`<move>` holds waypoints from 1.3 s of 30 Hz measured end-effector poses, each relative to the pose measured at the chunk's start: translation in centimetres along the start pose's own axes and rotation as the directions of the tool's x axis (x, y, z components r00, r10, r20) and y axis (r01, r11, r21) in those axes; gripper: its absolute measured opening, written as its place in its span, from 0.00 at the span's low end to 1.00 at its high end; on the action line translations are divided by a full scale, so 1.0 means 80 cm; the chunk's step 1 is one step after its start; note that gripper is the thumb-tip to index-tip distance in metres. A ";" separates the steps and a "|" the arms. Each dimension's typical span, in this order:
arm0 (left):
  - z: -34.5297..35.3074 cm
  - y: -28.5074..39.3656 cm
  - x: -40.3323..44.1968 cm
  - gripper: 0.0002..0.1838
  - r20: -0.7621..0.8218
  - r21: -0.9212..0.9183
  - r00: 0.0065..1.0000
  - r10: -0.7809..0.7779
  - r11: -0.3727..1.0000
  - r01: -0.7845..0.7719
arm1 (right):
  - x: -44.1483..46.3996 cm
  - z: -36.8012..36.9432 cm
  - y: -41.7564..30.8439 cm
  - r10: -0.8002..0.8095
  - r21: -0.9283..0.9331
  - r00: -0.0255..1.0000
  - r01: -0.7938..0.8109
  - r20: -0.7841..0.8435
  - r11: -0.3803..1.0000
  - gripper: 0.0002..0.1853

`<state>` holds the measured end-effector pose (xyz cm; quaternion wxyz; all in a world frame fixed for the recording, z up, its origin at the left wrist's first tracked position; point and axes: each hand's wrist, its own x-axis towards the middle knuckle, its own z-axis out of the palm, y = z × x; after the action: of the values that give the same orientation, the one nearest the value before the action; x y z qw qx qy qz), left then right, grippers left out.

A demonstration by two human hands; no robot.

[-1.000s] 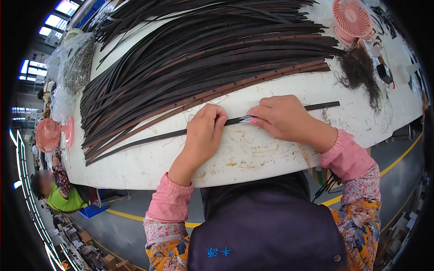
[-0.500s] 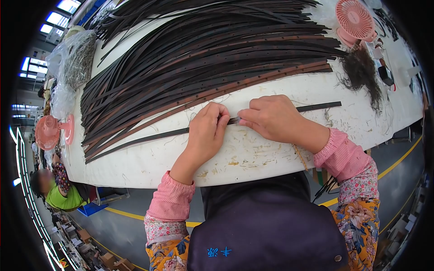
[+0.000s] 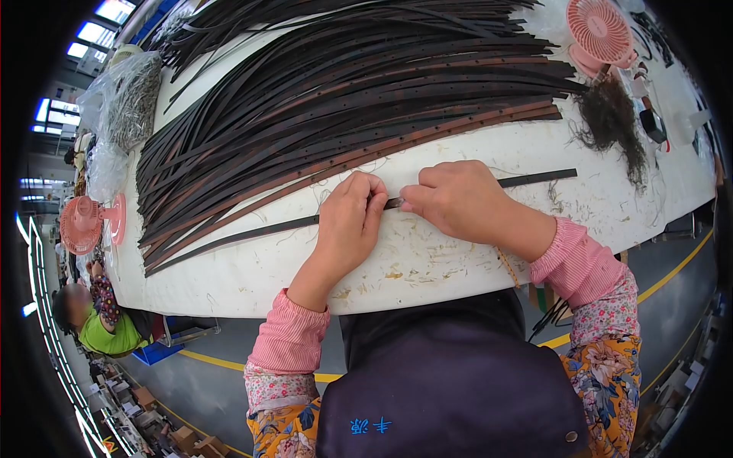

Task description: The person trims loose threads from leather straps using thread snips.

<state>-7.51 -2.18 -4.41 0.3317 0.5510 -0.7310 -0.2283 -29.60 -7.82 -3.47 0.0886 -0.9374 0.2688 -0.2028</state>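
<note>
A narrow black strap (image 3: pixel 267 230) lies lengthwise across the white table, passing under both hands. My left hand (image 3: pixel 353 211) is closed, its thumb and fingers pinching the strap near its middle. Just to the right, my right hand (image 3: pixel 454 198) is closed in a pinch over the same strap, fingertips against its surface. Whatever small thing those fingertips hold is hidden. Only a short piece of strap shows between the two hands. Beyond them is a large heap of black and brown straps (image 3: pixel 343 99), several with rows of small holes.
A bundle of dark thread (image 3: pixel 611 126) lies at right, below a pink fan (image 3: pixel 599 34). Another pink fan (image 3: pixel 82 224) and a plastic bag (image 3: pixel 130 99) stand at left. A person in green (image 3: pixel 107 332) sits at far left. The table edge (image 3: pixel 427 307) runs before me.
My right hand has shifted very slightly at the strap, and the fingertips sit a little differently. My left hand and the strap are nearly unchanged.
</note>
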 end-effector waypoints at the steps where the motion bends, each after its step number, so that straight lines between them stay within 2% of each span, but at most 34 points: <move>1: 0.000 0.000 0.000 0.02 0.001 0.000 1.000 -0.001 1.000 0.001 | 0.000 0.001 0.000 0.001 0.001 1.000 -0.001 0.000 1.000 0.12; 4: 0.000 0.000 0.000 0.01 -0.007 0.000 1.000 0.002 1.000 -0.002 | -0.001 0.004 0.002 -0.009 0.009 1.000 0.009 -0.020 1.000 0.12; 7: 0.000 -0.010 -0.001 0.01 -0.062 -0.075 0.996 -0.060 0.996 0.055 | -0.003 0.005 0.005 0.038 0.029 0.999 -0.038 0.008 0.999 0.11; 9: -0.006 -0.028 -0.001 0.04 -0.264 -0.418 0.922 -0.283 0.895 0.155 | -0.006 0.000 0.009 0.127 0.196 0.991 -0.131 0.034 0.972 0.10; 10: -0.010 -0.036 -0.001 0.04 -0.265 -0.417 0.922 -0.282 0.896 0.154 | -0.009 -0.002 0.013 0.125 0.196 0.992 -0.129 0.033 0.972 0.10; 12: -0.019 -0.048 0.001 0.09 -0.472 -0.348 0.842 -0.263 0.933 0.096 | -0.017 -0.007 0.023 0.128 0.229 0.990 -0.137 0.055 0.964 0.09; 13: -0.023 -0.048 -0.002 0.09 -0.473 -0.348 0.841 -0.262 0.933 0.094 | -0.021 -0.010 0.026 0.127 0.228 0.990 -0.136 0.054 0.964 0.09; 15: -0.030 -0.039 -0.010 0.13 -0.315 -0.131 0.939 -0.138 0.986 0.101 | -0.031 -0.014 0.032 0.127 0.267 0.991 -0.132 0.035 0.955 0.08; 16: -0.031 -0.032 -0.011 0.13 -0.314 -0.132 0.939 -0.136 0.986 0.099 | -0.036 -0.017 0.035 0.129 0.265 0.991 -0.134 0.034 0.955 0.08; 18: -0.030 -0.012 -0.012 0.15 -0.098 -0.082 0.994 -0.039 0.996 0.031 | -0.045 -0.023 0.041 0.147 0.266 0.989 -0.149 0.030 0.952 0.08; 19: -0.028 -0.005 -0.012 0.15 -0.096 -0.084 0.995 -0.038 0.996 0.030 | -0.048 -0.025 0.042 0.150 0.264 0.988 -0.152 0.030 0.952 0.08; 21: -0.025 0.007 -0.010 0.18 0.039 0.090 0.992 0.120 0.988 -0.123 | -0.052 -0.026 0.043 0.162 0.270 0.987 -0.156 0.001 0.950 0.08; 22: -0.025 0.015 -0.007 0.20 0.086 0.146 0.986 0.142 0.977 -0.153 | -0.052 -0.026 0.043 0.162 0.270 0.987 -0.157 0.001 0.950 0.08; 25: -0.014 0.009 -0.006 0.16 0.135 0.152 0.984 0.117 0.979 -0.137 | -0.052 -0.026 0.043 0.162 0.273 0.987 -0.156 -0.002 0.949 0.09; 29: -0.005 0.008 -0.006 0.09 0.104 0.108 0.981 0.161 0.979 -0.172 | -0.052 -0.025 0.043 0.158 0.277 0.987 -0.149 -0.009 0.949 0.09; 31: -0.007 0.010 -0.007 0.05 0.094 0.227 0.985 0.143 0.961 -0.161 | -0.052 -0.026 0.044 0.158 0.276 0.987 -0.150 -0.005 0.949 0.09; 32: -0.009 0.008 -0.008 0.05 0.095 0.227 0.985 0.143 0.960 -0.162 | -0.052 -0.026 0.044 0.157 0.275 0.988 -0.150 -0.006 0.950 0.09; 34: -0.018 -0.002 -0.012 0.04 0.029 0.347 0.997 0.077 0.934 -0.082 | -0.053 -0.026 0.044 0.158 0.276 0.987 -0.150 -0.007 0.949 0.08; 35: -0.024 -0.007 -0.013 0.04 0.030 0.347 0.997 0.076 0.934 -0.081 | -0.053 -0.027 0.044 0.153 0.273 0.988 -0.146 -0.005 0.951 0.08; 37: -0.033 -0.014 -0.014 0.03 -0.117 0.398 0.993 -0.008 0.916 0.054 | -0.053 -0.026 0.044 0.147 0.271 0.989 -0.141 -0.002 0.952 0.08; 38: -0.034 -0.013 -0.014 0.03 -0.117 0.400 0.993 -0.009 0.915 0.055 | -0.053 -0.025 0.045 0.146 0.269 0.989 -0.139 -0.004 0.953 0.08; 39: -0.037 -0.008 -0.014 0.06 -0.123 0.313 0.992 -0.017 0.948 0.055 | -0.053 -0.024 0.045 0.145 0.267 0.989 -0.138 -0.005 0.954 0.08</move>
<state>-4.72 -1.22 -3.14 0.2780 0.6229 -0.7267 -0.0813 -35.39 -8.65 -4.13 0.2244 -0.8929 0.3066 -0.2418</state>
